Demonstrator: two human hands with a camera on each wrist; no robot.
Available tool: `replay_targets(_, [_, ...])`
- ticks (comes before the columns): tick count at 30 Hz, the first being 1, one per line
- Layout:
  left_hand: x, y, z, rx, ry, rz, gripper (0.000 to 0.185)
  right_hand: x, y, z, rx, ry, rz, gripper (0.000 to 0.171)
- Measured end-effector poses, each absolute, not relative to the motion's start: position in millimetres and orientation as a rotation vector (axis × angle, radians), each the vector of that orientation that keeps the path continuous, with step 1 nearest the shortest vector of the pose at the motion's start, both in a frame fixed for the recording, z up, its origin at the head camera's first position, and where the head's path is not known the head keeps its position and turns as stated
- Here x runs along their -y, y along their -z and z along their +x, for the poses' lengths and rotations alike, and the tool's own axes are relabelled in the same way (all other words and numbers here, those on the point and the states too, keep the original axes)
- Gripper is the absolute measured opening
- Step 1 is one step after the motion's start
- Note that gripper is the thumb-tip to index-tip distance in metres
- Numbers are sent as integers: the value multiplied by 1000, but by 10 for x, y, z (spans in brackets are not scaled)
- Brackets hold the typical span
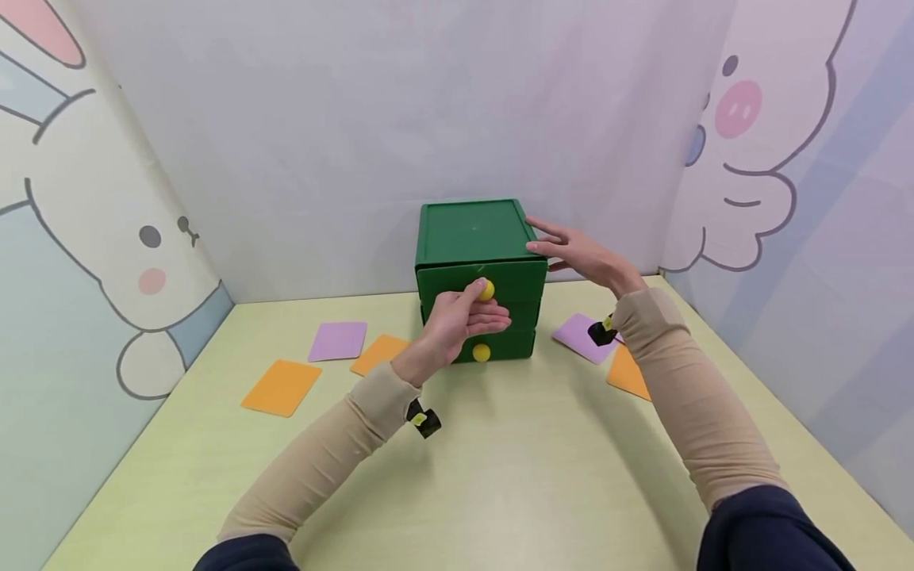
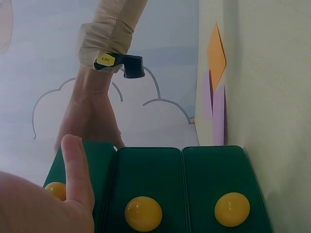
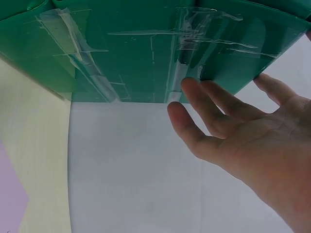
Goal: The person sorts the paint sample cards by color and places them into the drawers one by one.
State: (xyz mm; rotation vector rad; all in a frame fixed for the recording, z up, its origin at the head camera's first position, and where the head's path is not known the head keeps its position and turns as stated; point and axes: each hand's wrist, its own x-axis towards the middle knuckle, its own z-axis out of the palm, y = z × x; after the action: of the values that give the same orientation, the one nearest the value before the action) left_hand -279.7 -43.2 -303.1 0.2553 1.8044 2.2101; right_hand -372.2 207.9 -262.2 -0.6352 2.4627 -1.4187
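A green three-drawer box (image 1: 474, 230) stands against the back wall, each drawer front bearing a round yellow knob. My left hand (image 1: 457, 321) is at the top drawer, its thumb overlapping the top knob (image 1: 488, 290) and its fingers held out straight below it. The left wrist view shows that thumb (image 2: 77, 170) beside the top knob (image 2: 56, 190), with the middle knob (image 2: 143, 213) and bottom knob (image 2: 232, 209) uncovered. My right hand (image 1: 581, 255) rests spread fingers along the box's right upper edge. Clear tape (image 3: 80, 43) runs over the box's side near these fingers (image 3: 209, 107).
Left of the box lie a purple card (image 1: 338, 341) and two orange cards, one farther out (image 1: 281, 388) and one partly behind my left wrist (image 1: 377, 353). Right of it are another purple card (image 1: 581, 339) and an orange card (image 1: 628, 374), partly under my right forearm. Cartoon-printed walls surround the table (image 1: 500, 476).
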Motion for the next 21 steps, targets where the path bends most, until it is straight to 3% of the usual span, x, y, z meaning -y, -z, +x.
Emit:
replay_targets(14, [460, 3055, -2873, -1821, -2207, 249, 52, -2059, 2641, -3717, -2447, 1427, -632, 70])
replay_targets(21, [513, 3090, -2857, -1966, -2046, 326, 61, -2092, 2629, -3722, -2443, 1438, -634, 69])
